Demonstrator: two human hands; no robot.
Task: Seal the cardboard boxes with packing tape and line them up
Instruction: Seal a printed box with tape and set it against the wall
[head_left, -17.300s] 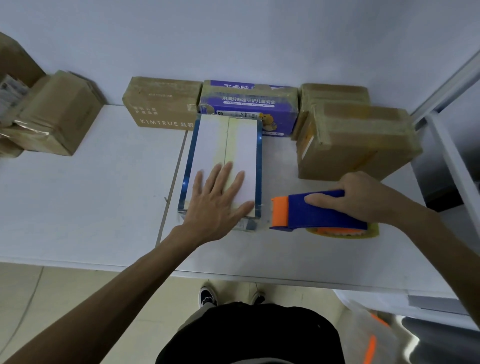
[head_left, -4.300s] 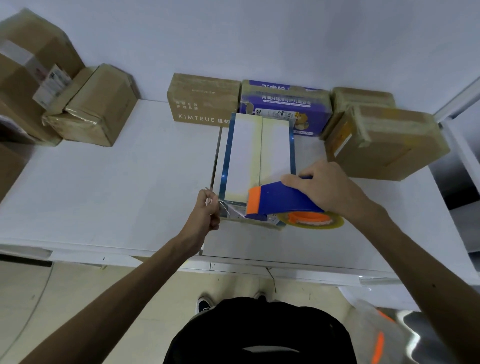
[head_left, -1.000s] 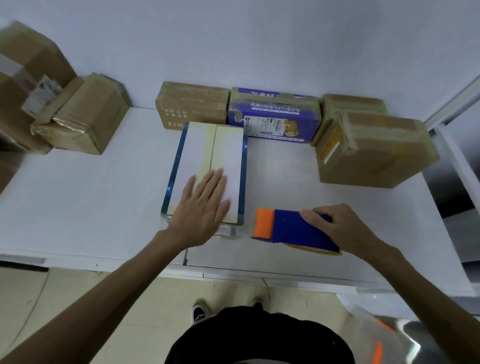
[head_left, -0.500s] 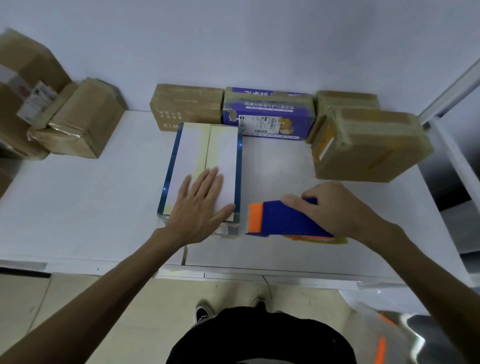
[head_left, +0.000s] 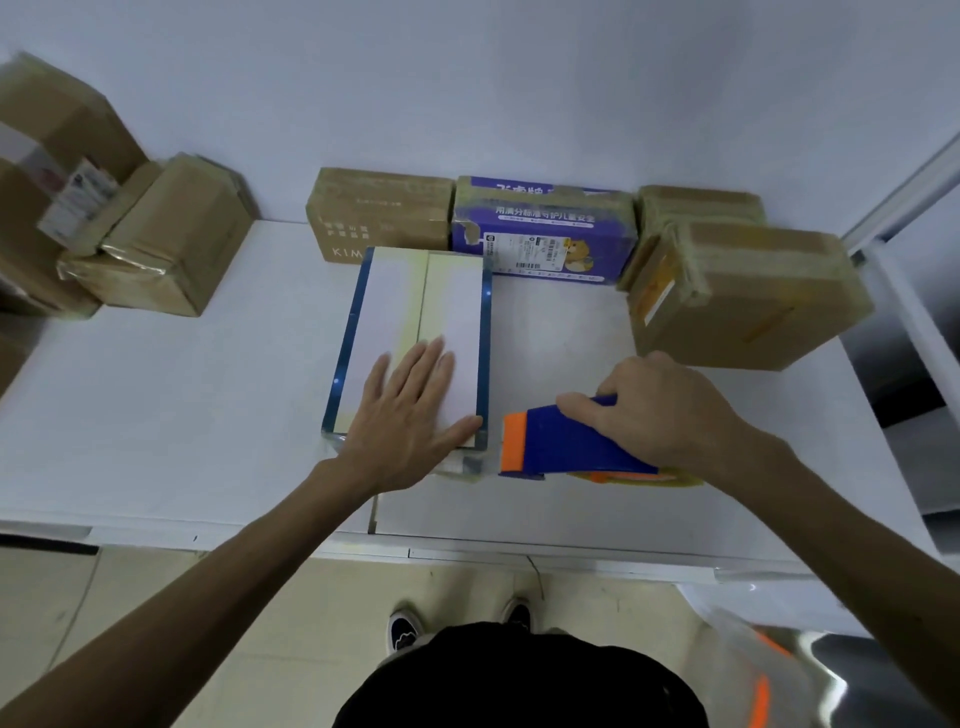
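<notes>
White box with blue edges (head_left: 415, 332) sits mid-table, long axis running away from me, far end just in front of the back row. Tape strip runs down its centre seam and more tape shows along the top's borders. Top looks sealed from here.

My left hand (head_left: 410, 415) lies flat on the near end of the top, fingers spread, gripping nothing, just pressing the tape down. A few seconds back that hand was pinching at the near-left corner while the dispenser rode on the near end; now the dispenser is off the box.

My right hand (head_left: 665, 410) is wrapped around the blue-and-orange tape dispenser (head_left: 561, 441), fingers closed over the handle. It's parked on the table just right of the box's near corner; I can't tell whether they touch. A second ago it sat a bit further out and lower.

My read: the taping pass on this box is finished and this is smoothing. What's left for it is sliding it into the row.

Back row against the wall: brown carton (head_left: 379, 213), purple printed box (head_left: 545, 228), another brown carton (head_left: 701, 205) partly hidden behind a larger taped carton (head_left: 743, 296) at right. Stack of brown cartons (head_left: 156, 244) far left. The white box isn't in line with any of them yet.
</notes>
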